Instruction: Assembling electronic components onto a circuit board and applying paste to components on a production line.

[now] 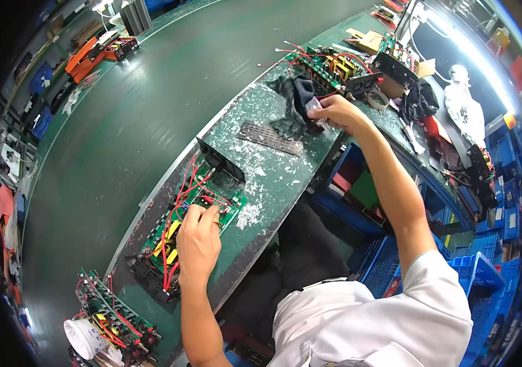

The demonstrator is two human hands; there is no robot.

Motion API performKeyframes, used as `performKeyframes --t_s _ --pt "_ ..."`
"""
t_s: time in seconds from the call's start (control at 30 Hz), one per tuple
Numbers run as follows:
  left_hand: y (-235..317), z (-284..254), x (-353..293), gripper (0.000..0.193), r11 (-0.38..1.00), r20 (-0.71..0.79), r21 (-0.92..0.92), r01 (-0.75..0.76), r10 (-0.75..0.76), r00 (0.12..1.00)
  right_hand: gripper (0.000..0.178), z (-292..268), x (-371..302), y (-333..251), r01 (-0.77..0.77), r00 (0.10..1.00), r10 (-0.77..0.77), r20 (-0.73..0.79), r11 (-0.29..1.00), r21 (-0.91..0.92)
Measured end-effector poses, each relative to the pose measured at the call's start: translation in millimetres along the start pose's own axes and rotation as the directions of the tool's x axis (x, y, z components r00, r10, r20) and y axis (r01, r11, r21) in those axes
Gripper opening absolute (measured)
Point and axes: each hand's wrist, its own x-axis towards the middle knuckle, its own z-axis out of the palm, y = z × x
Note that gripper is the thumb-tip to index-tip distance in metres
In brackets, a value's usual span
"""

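Observation:
A green circuit board [234, 208] with red wires, yellow-wrapped parts and a black end plate [224, 160] lies on the worn green bench in front of me. Over its middle, my left hand [198, 244] has its fingertips pinched together; whatever is between them is too small to make out. Farther up the bench to the right, my right hand [343, 114] is closed on a crumpled pale rag [316, 114]. Dark cloth [293, 98] is bunched beside that rag. Between the board and the cloth lies a flat perforated strip [270, 138].
Another wired board [328, 66] sits at the far end of the bench. A tape roll [377, 99] is near it. More boards [114, 312] and a white bucket [85, 338] stand at the lower left. Blue bins [481, 275] are on my right. A green conveyor belt [145, 116] runs alongside.

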Motion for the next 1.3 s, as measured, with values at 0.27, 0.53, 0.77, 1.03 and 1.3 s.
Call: performKeyframes --t_s 0.27,0.53,0.77,1.03,1.3 --pt "6.6 3.0 6.1 0.019 1.0 0.013 -0.008 0.024 -0.024 1.0 0.023 77.3 -59.4 -0.4 0.074 0.997 -0.018 -0.072 0.316 0.946" --pt "7.3 3.7 6.0 0.022 0.999 0.023 -0.001 0.042 -0.042 0.999 0.018 87.1 -73.6 2.0 0.084 0.996 -0.017 -0.083 0.249 0.965" --pt "0.8 4.9 4.1 0.02 1.0 -0.011 0.009 -0.006 0.006 1.0 0.011 122.1 -113.2 -7.6 0.115 0.992 -0.001 -0.123 0.353 0.929" --pt "2.4 10.3 6.7 0.015 1.0 -0.035 -0.02 0.022 -0.023 0.999 0.012 214.8 -142.2 23.9 0.448 0.892 -0.404 -0.204 0.849 0.278" --pt "0.1 8.0 4.0 0.017 1.0 -0.042 -0.02 0.01 -0.011 0.999 0.027 223.3 -143.9 12.1 0.597 0.664 -0.724 -0.187 0.664 -0.451"
